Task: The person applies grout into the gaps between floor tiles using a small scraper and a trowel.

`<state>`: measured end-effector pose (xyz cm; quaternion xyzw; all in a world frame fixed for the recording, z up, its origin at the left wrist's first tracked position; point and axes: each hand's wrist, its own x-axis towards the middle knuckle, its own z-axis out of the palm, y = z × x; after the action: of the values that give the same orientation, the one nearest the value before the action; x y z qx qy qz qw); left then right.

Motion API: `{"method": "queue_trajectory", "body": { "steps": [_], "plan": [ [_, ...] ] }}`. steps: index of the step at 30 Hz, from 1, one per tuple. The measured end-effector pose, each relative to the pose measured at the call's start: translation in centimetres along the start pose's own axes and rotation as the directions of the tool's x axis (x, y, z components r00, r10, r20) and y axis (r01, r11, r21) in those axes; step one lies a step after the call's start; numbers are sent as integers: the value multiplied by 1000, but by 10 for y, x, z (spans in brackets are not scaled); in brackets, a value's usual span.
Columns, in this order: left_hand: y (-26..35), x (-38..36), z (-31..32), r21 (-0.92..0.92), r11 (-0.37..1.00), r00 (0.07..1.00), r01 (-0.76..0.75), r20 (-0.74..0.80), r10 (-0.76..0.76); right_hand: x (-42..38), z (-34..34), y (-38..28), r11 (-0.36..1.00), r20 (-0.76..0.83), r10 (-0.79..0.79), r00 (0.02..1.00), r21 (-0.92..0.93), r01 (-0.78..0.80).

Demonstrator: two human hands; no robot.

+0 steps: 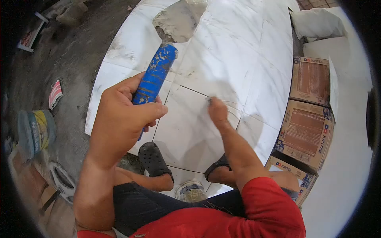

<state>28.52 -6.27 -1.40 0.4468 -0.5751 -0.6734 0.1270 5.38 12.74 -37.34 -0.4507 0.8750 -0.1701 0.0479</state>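
A blue cylindrical object [155,74] with worn, flaking patches is gripped in my left hand [126,109], raised over the floor and tilted up to the right. Lower down, my right hand [218,110] is closed at a joint between pale floor tiles [190,119]. Something small and dark shows at its fingertips, too small to name. Dark lines mark the tile joints around it. My feet in dark clogs [154,159] rest on either side of the tile in front of me.
A clear tub [191,192] sits between my feet. Jupiter tile boxes [304,127] line the right side, with a white sack [318,23] behind. At left are a bucket [36,133], a red-and-white packet [55,94] and rough ground. Greyish material [178,20] lies ahead.
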Motion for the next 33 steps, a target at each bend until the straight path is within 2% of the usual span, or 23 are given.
{"method": "queue_trajectory", "body": {
  "steps": [2, 4, 5, 6, 8, 11, 13, 15, 17, 18, 20, 21, 22, 23, 24, 25, 28, 30, 31, 32, 33],
  "plan": [
    [1, 2, 2, 4, 1000, 1000, -8, 16, 8, -6, -19, -15, 997, 19, -51, 999, 58, 49],
    [2, 2, 0, 4, 1000, 1000, 1, 14, -1, -8, -34, -1, 987, -140, 94, 986, 142, -74],
    [1, 2, -2, 1, 1000, 1000, 4, 11, -4, -13, -48, 17, 967, -141, 230, 963, 143, -210],
    [0, 3, -3, -10, 1000, 1000, -3, 20, 3, -19, -62, 31, 901, -66, 426, 902, 119, -417],
    [-1, 1, -3, -23, 1000, 1000, -12, 27, 12, -33, -71, 55, 791, -4, 611, 792, -37, -610],
    [1, 3, -4, -29, 1000, 1000, -5, 14, 5, -27, -50, 41, 821, 8, 571, 821, 7, -571],
    [1, 2, -3, 32, 999, 1000, 3, -8, -3, -9, -35, 1, 836, 22, 541, 841, 98, -540],
    [-1, 2, -4, 9, 1000, 1000, -1, 7, 1, 13, -16, -21, 833, 11, 540, 842, 139, -536],
    [0, 4, -5, -16, 1000, 1000, -16, 9, 17, 36, -3, -33, 676, 157, 617, 771, 396, -622],
    [0, 4, -5, -1, 1000, 1000, -6, 8, 6, 40, -9, -38, 678, 163, 610, 775, 399, -617],
    [-1, 3, -8, 18, 1000, 1000, 12, -1, -12, 47, -29, -51, 886, 21, 392, 920, 261, -384],
    [-1, 3, -8, 12, 1000, 1000, 5, -4, -5, 44, -28, -51, 887, 26, 386, 922, 264, -379],
    [-2, 2, -8, 5, 1000, 1000, -4, 0, 4, 36, -24, -47, 971, 98, 200, 975, 111, -210],
    [-3, 1, -8, 2, 1000, 1000, -5, 1, 5, 25, -22, -42, 999, 194, 21, 981, -31, -15],
    [-2, 1, -6, 4, 1000, 1000, -10, -14, 10, 7, -3, -30, 955, 213, -194, 957, -184, 235],
    [-2, 1, -5, 6, 1000, 999, -15, -29, 15, -7, -6, -36, 913, 259, -283, 923, -221, 342],
    [0, -1, -6, -8, 1000, 1000, -7, -24, 7, -25, -22, -38, 888, 336, -321, 885, -218, 405],
    [0, -1, -7, 15, 1000, 1000, -17, -22, 18, -24, -38, -18, 973, 319, -139, 937, -130, 189],
    [-2, -1, -8, 36, 999, 999, -29, -22, 29, -19, -46, 0, 998, 188, 1, 982, -59, 11],
    [-3, -1, -10, 31, 999, 999, -28, -27, 29, -10, -61, 12, 984, 95, 177, 980, -45, -173],
    [-3, -1, -11, -1, 1000, 1000, -17, -13, 17, -1, -75, 24, 915, 125, 394, 911, -142, -377]
  ]
}}
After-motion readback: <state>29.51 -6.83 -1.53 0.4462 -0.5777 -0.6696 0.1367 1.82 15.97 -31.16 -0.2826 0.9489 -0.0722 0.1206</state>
